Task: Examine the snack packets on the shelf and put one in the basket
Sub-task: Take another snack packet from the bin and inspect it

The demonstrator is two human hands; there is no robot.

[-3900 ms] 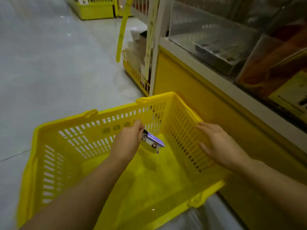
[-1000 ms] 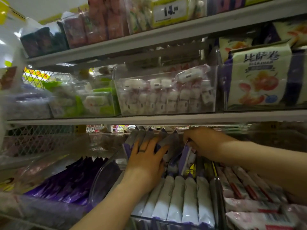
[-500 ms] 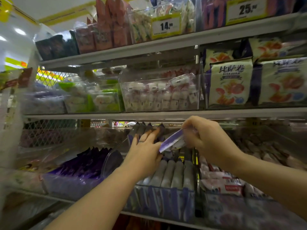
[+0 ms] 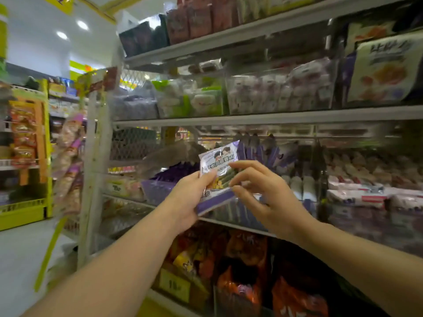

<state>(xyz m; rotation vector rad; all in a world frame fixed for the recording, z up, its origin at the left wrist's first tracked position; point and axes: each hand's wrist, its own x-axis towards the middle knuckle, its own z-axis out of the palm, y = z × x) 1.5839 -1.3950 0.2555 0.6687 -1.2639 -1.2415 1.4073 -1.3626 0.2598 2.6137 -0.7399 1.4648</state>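
Snack packet (image 4: 217,161): up in the air in front of the shelf (image 4: 274,115), held between both hands, tilted a bit with the top edge leaning right. White front with cartoon faces and bold lettering, purple strip along the bottom, some green and yellow bits showing in the middle.
Left hand (image 4: 187,202): grip pinching the packet's left side, thumb laid over the front, fingers tucked behind.
Right hand (image 4: 272,202): grip lightly pinching the right edge, index fingertip on top and thumb tip at the lower purple strip. Other fingers loosely curved, off the packet.
Purple-and-white packets (image 4: 263,152): standing upright in a row right behind the held one, same shelf level.
Clear bin (image 4: 158,191): just left of the hands, full of dark purple packets.
Pink-and-white packets (image 4: 357,197): lying flat in stacks off to the right, pretty blurry.
Level above: bin of small white-pink sweets (image 4: 281,92), green-and-white packs (image 4: 194,99) to its left, big pale bag with fruit print (image 4: 380,69) far right.
Level below: orange bags (image 4: 240,282), yellow price tag (image 4: 175,287) in front, number too smeared to read fully.
Hanging snack strip (image 4: 68,161): dangling at the shelf's left end, blurred.
Floor (image 4: 23,259): pale and glossy, bottom left.
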